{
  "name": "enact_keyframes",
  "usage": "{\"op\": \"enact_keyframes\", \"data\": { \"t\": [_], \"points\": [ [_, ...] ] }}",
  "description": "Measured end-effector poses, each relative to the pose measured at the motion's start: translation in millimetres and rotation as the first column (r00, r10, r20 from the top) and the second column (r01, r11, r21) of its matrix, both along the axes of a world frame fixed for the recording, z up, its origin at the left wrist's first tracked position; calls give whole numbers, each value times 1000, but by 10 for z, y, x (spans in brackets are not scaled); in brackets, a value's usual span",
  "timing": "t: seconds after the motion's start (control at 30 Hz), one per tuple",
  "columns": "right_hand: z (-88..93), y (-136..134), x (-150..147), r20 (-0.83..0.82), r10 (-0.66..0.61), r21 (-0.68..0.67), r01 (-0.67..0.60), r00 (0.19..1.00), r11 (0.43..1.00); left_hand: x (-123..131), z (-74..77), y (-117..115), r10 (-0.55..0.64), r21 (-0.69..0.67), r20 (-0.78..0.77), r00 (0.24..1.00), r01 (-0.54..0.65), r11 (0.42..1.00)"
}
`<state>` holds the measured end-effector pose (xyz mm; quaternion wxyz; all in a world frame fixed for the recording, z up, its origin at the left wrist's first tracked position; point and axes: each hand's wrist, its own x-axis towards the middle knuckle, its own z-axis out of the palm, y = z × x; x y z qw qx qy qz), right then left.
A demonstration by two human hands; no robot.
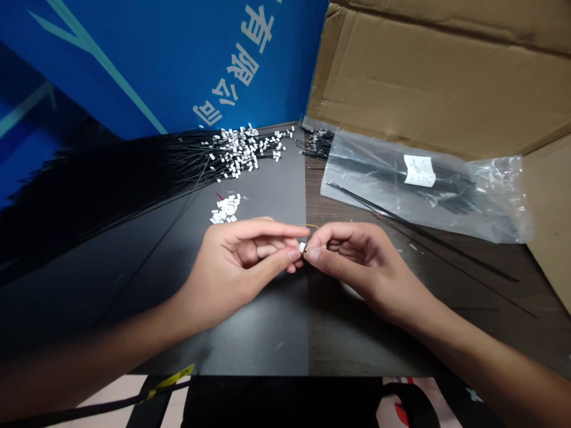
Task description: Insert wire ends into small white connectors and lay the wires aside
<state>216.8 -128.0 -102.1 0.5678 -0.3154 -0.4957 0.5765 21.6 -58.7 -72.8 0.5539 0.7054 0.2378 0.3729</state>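
White connector [302, 247], seemingly one, between two hands [241, 264] [361, 267]

Head-worn view, forward and down (close)

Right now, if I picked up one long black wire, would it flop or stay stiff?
The black wires look very thin, so one probably droops easily. It is likely very light. The white connectors crowded at their ends could snag, so pulling one may tangle others.
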Motion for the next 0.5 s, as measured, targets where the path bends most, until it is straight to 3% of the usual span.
{"op": "enact_keyframes", "data": {
  "t": [0.33,0.43,0.5],
  "points": [
    [37,-12,16,93,-56,-67,62,994,996,-30,-7,-30,51,313,-60,997,-30,949],
    [35,-27,10,123,-60,-62,68,991,996,-25,-7,-35,54,284,-56,997,-36,958],
    [21,-32,9,131,-50,-55,58,990,997,-21,-3,-27,29,169,-44,999,-21,985]
  ]
}}
